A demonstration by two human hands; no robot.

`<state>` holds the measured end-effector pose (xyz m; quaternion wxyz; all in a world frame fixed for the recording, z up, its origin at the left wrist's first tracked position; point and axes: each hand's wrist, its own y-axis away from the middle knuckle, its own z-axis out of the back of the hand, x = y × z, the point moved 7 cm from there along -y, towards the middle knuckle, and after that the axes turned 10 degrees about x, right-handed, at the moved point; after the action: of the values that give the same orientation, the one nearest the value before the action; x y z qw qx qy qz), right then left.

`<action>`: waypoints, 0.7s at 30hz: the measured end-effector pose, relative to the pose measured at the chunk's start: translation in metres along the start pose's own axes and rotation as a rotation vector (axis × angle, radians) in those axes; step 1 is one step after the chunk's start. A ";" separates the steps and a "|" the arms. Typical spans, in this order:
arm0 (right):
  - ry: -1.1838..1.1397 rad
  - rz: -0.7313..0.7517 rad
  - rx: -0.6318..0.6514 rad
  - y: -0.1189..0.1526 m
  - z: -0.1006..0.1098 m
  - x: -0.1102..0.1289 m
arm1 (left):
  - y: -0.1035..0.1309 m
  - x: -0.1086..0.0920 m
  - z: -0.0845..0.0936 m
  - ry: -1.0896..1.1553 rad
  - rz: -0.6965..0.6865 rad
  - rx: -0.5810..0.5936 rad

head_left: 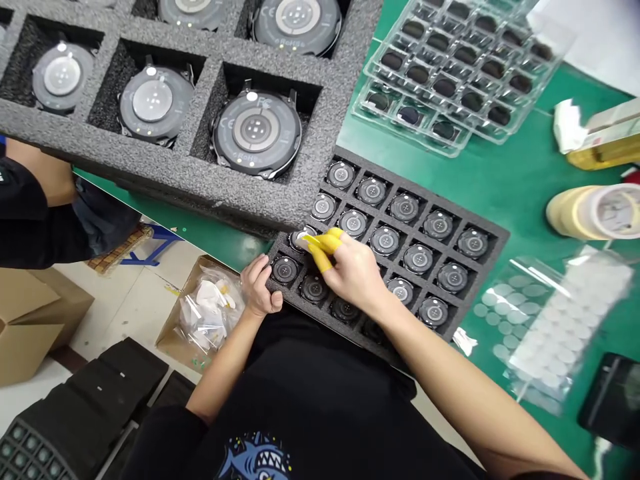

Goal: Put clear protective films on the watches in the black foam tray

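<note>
**Watch backs being handled in a foam tray**

Left grip first: the left hand is curled shut over the near left corner of the flat black foam tray, thumb on top, steadying it where it overhangs the near edge of the green table. Beside it, the right hand, with yellow rubber cots on its fingertips, pinches closed on a round grey watch back sitting in a cell on the tray's left edge. Other cells hold similar round pieces.

This looks like the seating or lifting of one piece; I cannot tell which. The next move would call for a straight, level motion so the neighbouring pieces stay undisturbed.

Further right lie a sheet of round clear stickers, a roll of beige tape, and, toward the far edge, stacked clear plastic blister trays.
</note>
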<state>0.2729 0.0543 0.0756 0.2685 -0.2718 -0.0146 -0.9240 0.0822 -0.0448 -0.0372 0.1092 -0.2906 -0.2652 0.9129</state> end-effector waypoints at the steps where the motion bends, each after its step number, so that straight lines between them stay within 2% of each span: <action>1: 0.002 -0.024 0.009 -0.005 -0.002 -0.009 | -0.001 0.000 0.000 -0.003 0.003 0.004; 5: 0.029 -0.102 0.021 -0.019 -0.009 -0.029 | -0.005 -0.004 0.004 0.010 -0.025 -0.002; 10: -0.008 -0.085 -0.063 -0.019 0.002 -0.029 | -0.006 -0.006 0.006 0.029 -0.042 -0.008; 16: -0.166 -0.077 -0.091 0.008 0.031 -0.042 | 0.001 0.003 0.000 0.010 0.035 0.039; 21: -0.117 -0.076 -0.041 0.036 0.035 -0.045 | 0.005 0.010 -0.003 0.008 0.078 0.040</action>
<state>0.3399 0.0511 0.0779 0.2261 -0.3302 -0.0216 -0.9162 0.0759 -0.0443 -0.0462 0.0806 -0.3020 -0.2350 0.9204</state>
